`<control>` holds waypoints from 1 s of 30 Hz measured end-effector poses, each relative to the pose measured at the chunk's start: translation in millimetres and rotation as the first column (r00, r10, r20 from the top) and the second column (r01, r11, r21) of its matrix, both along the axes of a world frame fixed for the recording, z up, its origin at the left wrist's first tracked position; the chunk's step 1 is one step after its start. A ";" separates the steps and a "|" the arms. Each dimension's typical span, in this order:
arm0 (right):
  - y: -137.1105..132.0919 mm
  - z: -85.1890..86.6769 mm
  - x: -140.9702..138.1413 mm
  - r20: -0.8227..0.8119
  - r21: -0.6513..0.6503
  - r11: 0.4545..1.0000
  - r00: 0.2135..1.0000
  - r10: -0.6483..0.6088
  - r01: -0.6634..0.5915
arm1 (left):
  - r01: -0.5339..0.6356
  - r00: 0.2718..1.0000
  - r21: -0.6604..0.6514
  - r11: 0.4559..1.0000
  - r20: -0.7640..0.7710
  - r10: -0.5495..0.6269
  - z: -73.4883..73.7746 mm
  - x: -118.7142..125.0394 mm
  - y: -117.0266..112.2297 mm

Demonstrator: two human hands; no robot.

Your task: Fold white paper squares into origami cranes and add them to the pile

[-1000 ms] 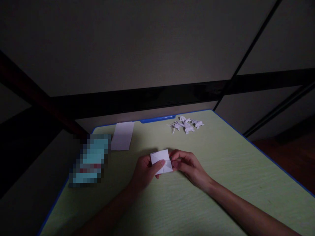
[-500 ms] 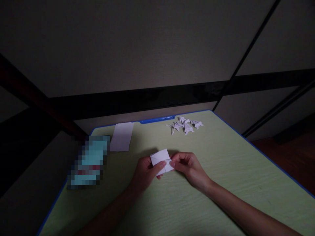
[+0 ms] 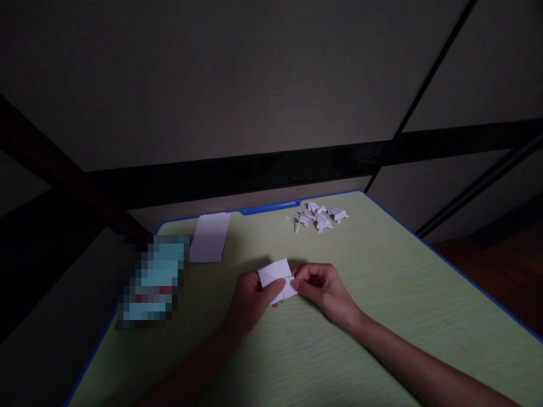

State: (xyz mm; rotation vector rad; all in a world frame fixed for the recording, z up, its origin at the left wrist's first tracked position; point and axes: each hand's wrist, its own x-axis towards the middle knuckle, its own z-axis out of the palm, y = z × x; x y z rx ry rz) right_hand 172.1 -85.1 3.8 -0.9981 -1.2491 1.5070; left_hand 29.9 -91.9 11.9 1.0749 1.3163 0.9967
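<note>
A small folded piece of white paper (image 3: 274,272) is held a little above the table, with crease lines across it and a folded flap along its lower part. My left hand (image 3: 253,294) grips its left side, thumb on the front and fingers mostly hidden behind. At the right edge my right hand (image 3: 324,289) pinches the flap between thumb and curled fingers. Both thumbs press on the lower flap, a short way apart. Several folded white paper figures (image 3: 323,221) lie in a cluster beyond my right hand.
The pale green table (image 3: 407,294) has a blue rim and a blue handle (image 3: 271,208) at its far edge. A stack of white paper (image 3: 211,237) lies at the back left, beside a pixelated blue-green object (image 3: 159,277). Dark cabinet panels (image 3: 237,85) rise behind the table.
Both hands keep hold of the folded paper in nearly the same place. My right thumb has shifted slightly left along the flap, and the view has moved very little.
</note>
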 end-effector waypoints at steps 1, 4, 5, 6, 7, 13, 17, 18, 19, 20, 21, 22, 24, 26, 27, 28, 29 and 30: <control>-0.1 0.3 -0.3 0.004 0.003 1.000 1.000 0.002 -0.002 | -0.001 1.000 0.002 1.000 -0.006 0.001 0.0 0.3 0.0; -0.3 1.7 -1.1 0.012 0.008 1.000 1.000 0.010 -0.010 | 0.007 1.000 0.018 1.000 -0.005 -0.007 0.3 0.0 -0.7; -0.2 2.4 -1.3 0.011 0.005 1.000 1.000 0.015 -0.015 | 0.009 1.000 0.023 1.000 0.000 -0.009 0.4 -0.4 -1.1; 0.0 3.0 -1.6 0.001 -0.002 1.000 1.000 0.022 -0.022 | 0.012 1.000 0.026 1.000 0.006 -0.013 0.3 -0.9 -1.6; 0.2 3.7 -1.9 -0.017 -0.009 0.999 0.999 0.034 -0.034 | 0.014 1.000 0.029 0.999 0.011 -0.014 0.1 -1.4 -2.0; 1.0 4.3 -3.1 -0.026 -0.021 0.991 0.990 0.135 -0.136 | 0.066 0.998 0.067 0.996 0.009 -0.066 0.1 -2.4 -3.3; -0.3 2.2 -2.6 0.005 -0.009 0.993 0.993 0.120 -0.120 | 0.040 0.999 0.069 0.997 -0.012 -0.039 1.8 -1.9 -4.0; -0.6 1.7 -2.4 -0.001 -0.007 0.993 0.993 0.115 -0.115 | 0.034 0.999 0.072 0.997 -0.020 -0.032 2.0 -1.8 -4.4; -0.7 1.2 -2.2 -0.006 -0.006 0.994 0.994 0.112 -0.112 | 0.034 0.999 0.076 0.997 -0.028 -0.032 2.1 -1.7 -4.7; -0.8 0.8 -2.1 -0.011 -0.008 0.994 0.994 0.110 -0.110 | 0.038 0.999 0.080 0.996 -0.037 -0.035 1.9 -1.7 -5.1; -0.8 0.5 -2.0 -0.015 -0.011 0.994 0.994 0.109 -0.109 | 0.041 0.998 0.086 0.995 -0.044 -0.038 1.4 -1.8 -5.4; -0.7 0.2 -1.8 -0.016 -0.014 0.994 0.994 0.107 -0.108 | 0.045 0.998 0.094 0.995 -0.048 -0.040 0.8 -1.9 -5.5; -0.6 0.0 -1.3 -0.019 -0.011 0.994 0.994 0.106 -0.106 | 0.048 0.998 0.099 0.994 -0.039 -0.045 -1.0 -2.6 -5.2; -0.3 0.1 -0.3 -0.028 0.000 0.992 0.992 0.123 -0.123 | 0.048 0.999 0.094 0.994 -0.009 -0.047 -3.2 -4.1 -4.1; -0.2 0.4 0.4 -0.035 0.005 0.990 0.989 0.144 -0.144 | 0.051 0.999 0.089 0.995 0.014 -0.053 -4.4 -5.1 -3.4; -0.1 0.8 1.1 -0.043 0.009 0.985 0.984 0.171 -0.171 | 0.060 0.997 0.084 0.995 0.040 -0.064 -5.4 -6.3 -2.7; -0.1 1.2 1.7 -0.050 0.015 0.980 0.979 0.197 -0.197 | 0.072 0.995 0.081 0.994 0.065 -0.077 -6.4 -7.6 -2.1; -0.1 1.7 2.3 -0.051 0.024 0.976 0.974 0.219 -0.218 | 0.085 0.992 0.078 0.993 0.086 -0.091 -7.2 -8.8 -1.7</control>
